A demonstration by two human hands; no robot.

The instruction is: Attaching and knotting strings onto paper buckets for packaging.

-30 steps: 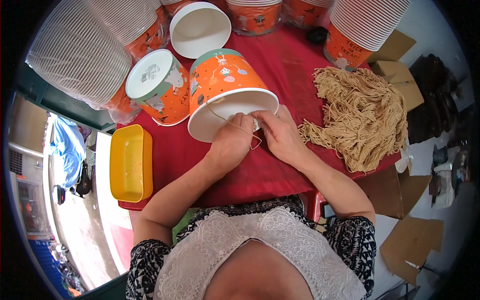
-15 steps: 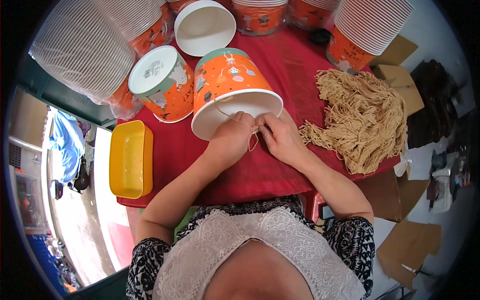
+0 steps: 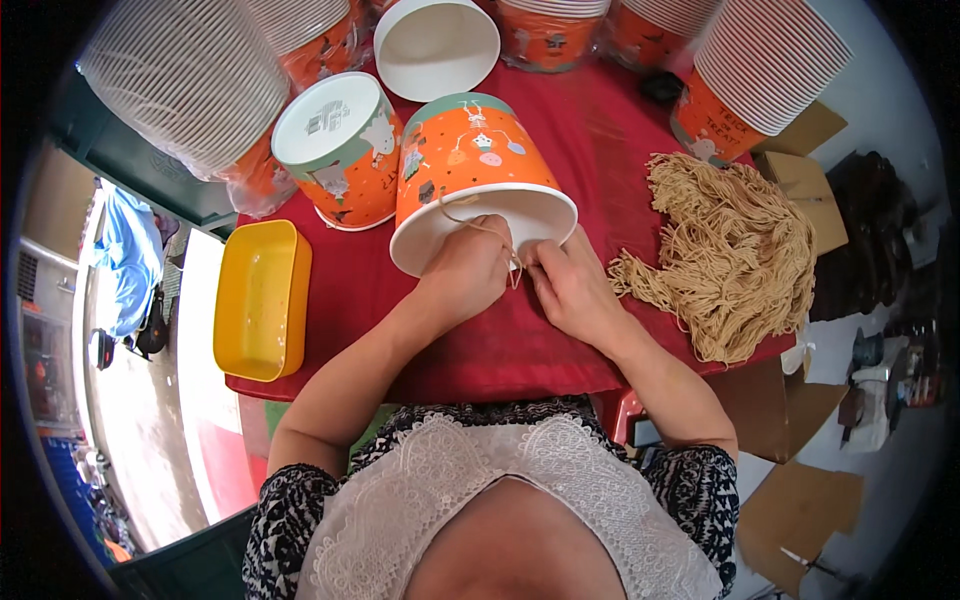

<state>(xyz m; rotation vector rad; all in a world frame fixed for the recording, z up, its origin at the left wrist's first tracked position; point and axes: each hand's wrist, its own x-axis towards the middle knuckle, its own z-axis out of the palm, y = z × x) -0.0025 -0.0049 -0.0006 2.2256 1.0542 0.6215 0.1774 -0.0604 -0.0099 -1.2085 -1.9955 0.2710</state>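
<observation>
An orange paper bucket (image 3: 480,150) with a green base and printed skeleton figures is tipped on the table, its white-rimmed mouth toward me. A thin tan cord (image 3: 452,208) is attached near the rim at its upper left and runs down into my fingers. My left hand (image 3: 468,265) is closed around the cord at the bucket's mouth, its fingertips partly hidden. Just to the right, my right hand (image 3: 572,285) has its thumb and fingers pinched together by the cord's small dangling loop. Whether there is a knot between the hands is too small to make out.
A heap of tan cords (image 3: 740,260) lies to the right on the red tablecloth (image 3: 480,375). To the left stands a yellow tub (image 3: 258,310). Behind are an upside-down bucket (image 3: 325,118), a bucket on its side (image 3: 437,50) and tall bucket stacks (image 3: 770,75).
The whole view has shifted slightly. My right fingers have drawn a little away from my left hand, and the dangling cord loop hangs differently. The bucket keeps its tilt.
</observation>
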